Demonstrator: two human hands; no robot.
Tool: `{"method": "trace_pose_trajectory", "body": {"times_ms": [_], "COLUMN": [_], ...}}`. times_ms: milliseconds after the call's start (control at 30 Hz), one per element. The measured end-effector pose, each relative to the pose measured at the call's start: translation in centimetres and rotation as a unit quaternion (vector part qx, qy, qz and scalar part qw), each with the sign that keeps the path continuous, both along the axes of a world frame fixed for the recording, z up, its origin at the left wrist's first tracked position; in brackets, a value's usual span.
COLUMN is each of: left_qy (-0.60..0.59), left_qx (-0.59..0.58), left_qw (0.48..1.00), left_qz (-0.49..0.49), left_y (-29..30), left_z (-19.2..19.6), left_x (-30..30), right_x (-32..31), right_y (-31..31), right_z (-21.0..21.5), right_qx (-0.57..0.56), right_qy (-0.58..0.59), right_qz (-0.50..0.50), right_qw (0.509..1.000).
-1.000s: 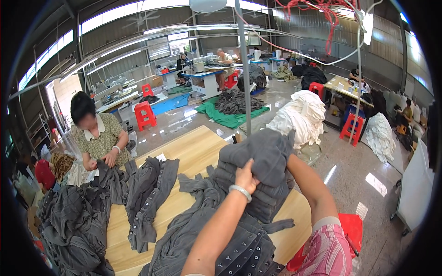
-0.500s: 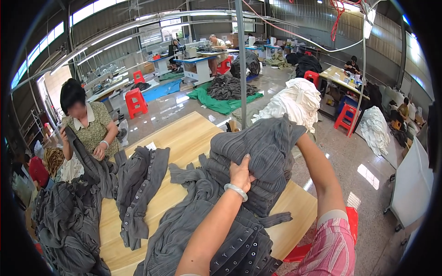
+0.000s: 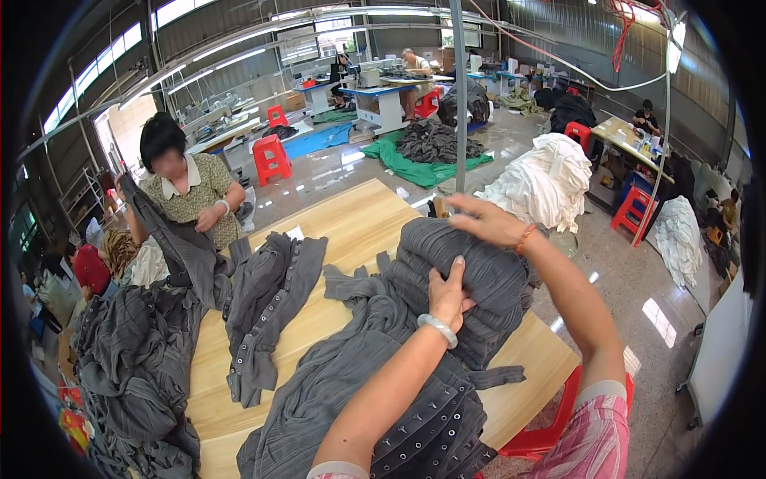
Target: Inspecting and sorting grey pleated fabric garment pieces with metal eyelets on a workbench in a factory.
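Note:
A stack of folded dark grey ribbed garments [image 3: 487, 319] stands on the wooden table, near its right end. My left hand [image 3: 449, 297] is closed on the near left edge of the top folded garment [image 3: 471, 251], thumb on top and fingers tucked in. Over the stack's far edge, my right hand [image 3: 491, 221] is open, fingers stretched out toward the left. Whether its palm touches the cloth I cannot tell. Loose grey garments [image 3: 343, 367] with rows of metal eyelets and hooks lie in front of the stack, beneath my left forearm.
Across the wooden table [image 3: 319, 231], a co-worker [image 3: 187, 184] holds up a grey garment. A single garment [image 3: 267, 311] and a large grey heap [image 3: 136, 359] lie on the left. A metal pole [image 3: 460, 96] rises beyond the table. Red stools [image 3: 271, 158] and white cloth piles [image 3: 546, 180] stand around.
The cloth raised at the stack's far right has come down flat. My right hand has moved from behind it to above the stack, fingers now extended. The whole view has shifted slightly.

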State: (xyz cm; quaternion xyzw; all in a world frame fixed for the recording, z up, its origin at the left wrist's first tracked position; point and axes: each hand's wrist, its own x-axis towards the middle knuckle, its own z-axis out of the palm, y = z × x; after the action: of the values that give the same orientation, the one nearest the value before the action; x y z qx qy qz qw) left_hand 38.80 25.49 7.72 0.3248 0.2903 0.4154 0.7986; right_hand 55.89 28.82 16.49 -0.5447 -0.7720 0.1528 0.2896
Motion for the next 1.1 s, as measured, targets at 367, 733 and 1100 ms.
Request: {"method": "trace_pose_trajectory", "body": {"times_ms": [367,733,1100], "left_qy": [0.081,0.501,0.631], "left_qx": [0.054,0.518,0.562], "left_qw": [0.995,0.681,0.527], "left_qz": [-0.035,-0.132,-0.095], "left_y": [-6.8,-8.0,-3.9], "left_z": [-3.6,-10.4,-11.7], "left_x": [-9.9,-11.1,-10.9], "right_x": [-3.2,-2.5,-2.0], "right_y": [3.9,3.5,3.6], "right_z": [-7.5,-9.3,-9.1], "right_qx": [-0.052,-0.039,-0.043], "right_qy": [-0.089,-0.079,-0.066], "right_qz": [-0.033,-0.025,-0.021], "right_qw": [0.994,0.996,0.997]}}
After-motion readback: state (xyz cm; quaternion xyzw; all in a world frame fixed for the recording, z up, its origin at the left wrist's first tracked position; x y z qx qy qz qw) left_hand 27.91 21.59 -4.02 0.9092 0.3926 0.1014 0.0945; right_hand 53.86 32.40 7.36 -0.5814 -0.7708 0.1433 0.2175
